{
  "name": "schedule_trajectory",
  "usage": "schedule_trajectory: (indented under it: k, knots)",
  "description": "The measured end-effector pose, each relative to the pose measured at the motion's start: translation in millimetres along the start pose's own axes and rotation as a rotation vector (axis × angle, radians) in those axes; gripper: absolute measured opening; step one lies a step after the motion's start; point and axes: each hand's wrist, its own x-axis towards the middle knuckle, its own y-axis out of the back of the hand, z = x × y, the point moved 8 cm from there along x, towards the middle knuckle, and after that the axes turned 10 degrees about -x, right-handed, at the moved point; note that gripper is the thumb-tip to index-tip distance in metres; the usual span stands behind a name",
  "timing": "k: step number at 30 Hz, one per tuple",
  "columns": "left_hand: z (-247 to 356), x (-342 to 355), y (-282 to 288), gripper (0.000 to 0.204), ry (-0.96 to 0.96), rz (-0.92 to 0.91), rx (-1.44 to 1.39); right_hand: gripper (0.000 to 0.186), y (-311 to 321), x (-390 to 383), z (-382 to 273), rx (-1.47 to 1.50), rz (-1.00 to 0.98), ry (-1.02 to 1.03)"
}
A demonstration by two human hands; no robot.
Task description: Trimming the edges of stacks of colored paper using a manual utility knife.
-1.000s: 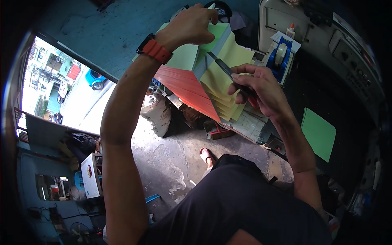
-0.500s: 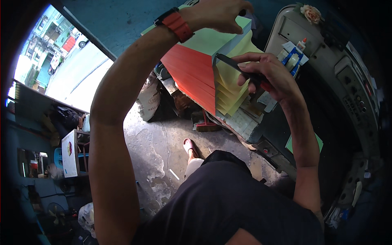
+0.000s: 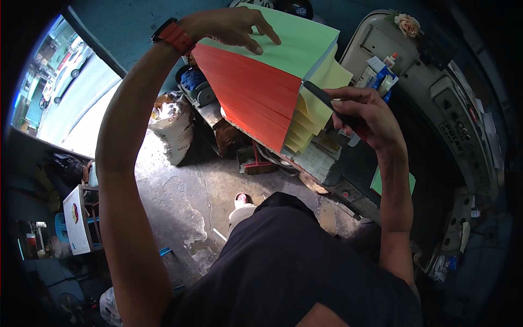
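A tall paper stack has a pale green top sheet (image 3: 297, 41) and a red front side (image 3: 248, 98). Yellow sheets (image 3: 313, 117) fan out from its right side. My left hand (image 3: 231, 28), with a red-banded watch at the wrist, reaches over the green top, its fingers spread and holding nothing. In my right hand (image 3: 368, 111) is a slim black cutter (image 3: 321, 97), gripped between thumb and fingers. Its tip lies at the stack's near right top corner, where green, red and yellow meet; whether it touches the paper I cannot tell.
Beneath the stack is a worn bench (image 3: 316, 161). Right of it stands a large grey machine (image 3: 362, 32) with a glue bottle (image 3: 390, 59) and a blue tape dispenser (image 3: 384, 82). A full white sack (image 3: 173, 133) and a red-handled brush (image 3: 259, 163) are on the floor side.
My left hand has come from above the stack's far right side back leftward over the green top. The view has shifted; the cutter's tip stays by the same corner.
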Motion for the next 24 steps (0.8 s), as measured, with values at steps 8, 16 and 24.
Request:
schedule_trajectory:
  k: [8,16,24]
  knots:
    - [-27,-17,7,0.044,-0.076,-0.043,-0.075,0.03,-29,1,-13,0.033,0.16,0.001]
    - [-55,-35,12,0.05,-0.15,-0.059,-0.04,0.031,-57,-1,-19,-0.02,0.264,-0.025]
    - [-173,-53,24,0.073,0.285,0.144,-0.065,0.03,-73,-8,-18,-0.01,0.395,-0.004]
